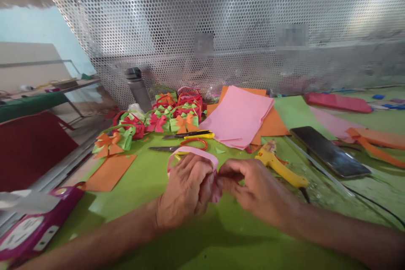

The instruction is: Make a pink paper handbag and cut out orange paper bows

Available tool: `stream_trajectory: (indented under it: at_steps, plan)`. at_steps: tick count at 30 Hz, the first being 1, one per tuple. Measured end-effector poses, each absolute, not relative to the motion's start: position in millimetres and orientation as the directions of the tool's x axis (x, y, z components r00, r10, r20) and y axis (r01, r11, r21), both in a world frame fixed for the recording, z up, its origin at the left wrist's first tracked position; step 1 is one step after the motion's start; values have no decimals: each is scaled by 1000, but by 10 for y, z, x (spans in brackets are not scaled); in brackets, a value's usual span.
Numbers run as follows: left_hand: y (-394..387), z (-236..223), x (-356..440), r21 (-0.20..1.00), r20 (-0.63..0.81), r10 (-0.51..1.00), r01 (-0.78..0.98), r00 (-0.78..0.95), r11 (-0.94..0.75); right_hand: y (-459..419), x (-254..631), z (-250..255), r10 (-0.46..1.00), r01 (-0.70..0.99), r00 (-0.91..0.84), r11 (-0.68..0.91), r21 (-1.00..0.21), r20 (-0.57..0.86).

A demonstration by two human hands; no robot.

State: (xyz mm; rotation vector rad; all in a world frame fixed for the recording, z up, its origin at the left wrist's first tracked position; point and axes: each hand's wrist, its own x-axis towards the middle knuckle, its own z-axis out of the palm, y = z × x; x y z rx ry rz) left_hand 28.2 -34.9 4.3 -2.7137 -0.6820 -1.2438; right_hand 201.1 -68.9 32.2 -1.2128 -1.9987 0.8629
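My left hand (185, 192) is curled closed around a pink paper strip (193, 152) that arches in a loop over its knuckles. My right hand (253, 187) pinches the other end of that strip, fingertips meeting my left hand near the middle of the green tabletop (142, 185). Just beyond my right hand lies a yellow glue gun (280, 166). Scissors with red handles (182, 145) and a yellow-black utility knife (190, 135) lie behind my hands.
Finished paper baskets and bows (161, 118) in red, green and orange crowd the back left. A pink and orange paper stack (240, 116), a black phone (329, 152), an orange sheet (109, 173), orange strips (376, 143), a grey bottle (137, 88) and a perforated metal screen (221, 25) surround them.
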Motion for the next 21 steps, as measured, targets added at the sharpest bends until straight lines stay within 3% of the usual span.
stream_trajectory:
  at_steps: [21]
  plan:
    - [-412, 48, 378, 59, 714, 394, 511, 579, -858, -628, 1977, 287, 962, 668, -247, 256, -699, 115]
